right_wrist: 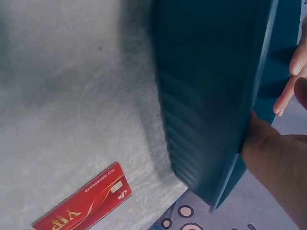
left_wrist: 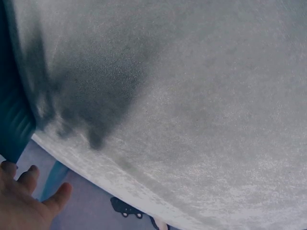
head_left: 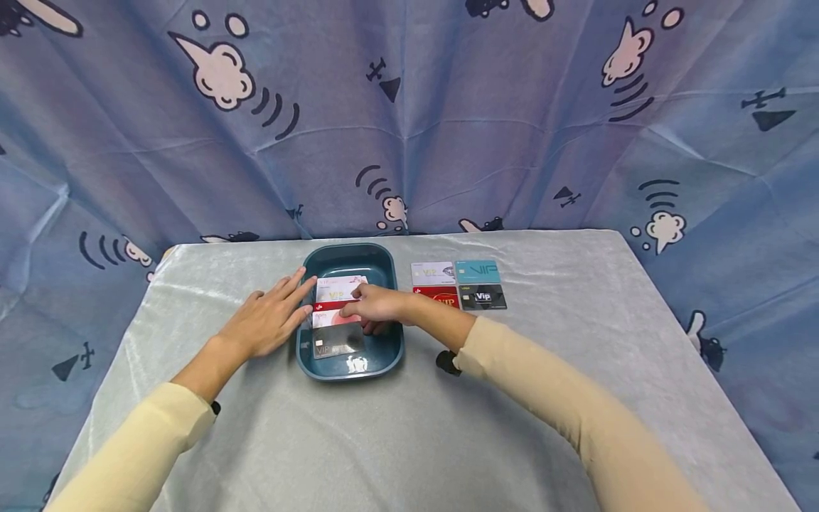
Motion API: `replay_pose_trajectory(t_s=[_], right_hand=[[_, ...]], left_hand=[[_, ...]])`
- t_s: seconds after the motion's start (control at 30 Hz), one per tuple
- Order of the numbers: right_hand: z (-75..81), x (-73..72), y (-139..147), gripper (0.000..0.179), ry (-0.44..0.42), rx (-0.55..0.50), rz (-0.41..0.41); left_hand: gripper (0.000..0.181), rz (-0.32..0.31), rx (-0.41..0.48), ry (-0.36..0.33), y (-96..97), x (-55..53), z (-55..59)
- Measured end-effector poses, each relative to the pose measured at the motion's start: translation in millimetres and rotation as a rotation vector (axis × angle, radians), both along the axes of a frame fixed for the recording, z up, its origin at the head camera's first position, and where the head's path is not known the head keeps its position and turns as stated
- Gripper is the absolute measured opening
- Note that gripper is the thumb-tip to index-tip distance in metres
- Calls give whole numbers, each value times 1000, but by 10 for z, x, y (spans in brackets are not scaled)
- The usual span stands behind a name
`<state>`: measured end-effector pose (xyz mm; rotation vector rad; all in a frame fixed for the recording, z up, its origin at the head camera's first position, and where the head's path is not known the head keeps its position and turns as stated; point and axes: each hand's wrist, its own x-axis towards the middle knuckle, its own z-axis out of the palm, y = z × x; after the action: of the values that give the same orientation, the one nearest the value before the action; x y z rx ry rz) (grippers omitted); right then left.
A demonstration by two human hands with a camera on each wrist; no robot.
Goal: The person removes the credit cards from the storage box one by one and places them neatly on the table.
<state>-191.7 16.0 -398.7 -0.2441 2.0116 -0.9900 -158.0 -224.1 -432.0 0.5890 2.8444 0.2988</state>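
A dark teal tray (head_left: 384, 359) holds several overlapping cards: a white VIP card (head_left: 333, 292), a red one (head_left: 325, 306) showing as a strip, a pale pink one (head_left: 323, 318) and a black one (head_left: 335, 343) nearest me. My right hand (head_left: 379, 304) reaches over the tray's right side, its fingertips on the white and pink cards; I cannot tell whether it pinches one. In the right wrist view its fingers are hidden behind the tray wall (right_wrist: 206, 96). Outstretched, my left hand (head_left: 269, 320) touches the tray's left rim with its fingertips.
Right of the tray, two rows of cards lie on the grey cloth: a white card (head_left: 427, 273) and a teal card (head_left: 477, 272) behind, a red card (head_left: 435, 293) and a black card (head_left: 483, 297) in front. A patterned blue curtain (head_left: 448, 156) hangs behind the table.
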Motion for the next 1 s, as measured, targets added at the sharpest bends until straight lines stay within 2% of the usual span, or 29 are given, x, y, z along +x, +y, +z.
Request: replay_pose_trajectory(t_s=[0.4, 0.57, 0.77, 1.0], right_hand=[[47, -8, -21, 59, -90, 11, -127], [48, -7, -31, 51, -115, -5, -154], [49, 4, -37, 51, -128, -16, -179], [60, 23, -50, 53, -127, -31, -187]], left_hand=[[60, -14, 2, 23, 4, -13, 9], [61, -13, 4, 21, 4, -9, 17], [61, -9, 2, 3, -5, -11, 20], [60, -14, 14, 16, -10, 2, -5]])
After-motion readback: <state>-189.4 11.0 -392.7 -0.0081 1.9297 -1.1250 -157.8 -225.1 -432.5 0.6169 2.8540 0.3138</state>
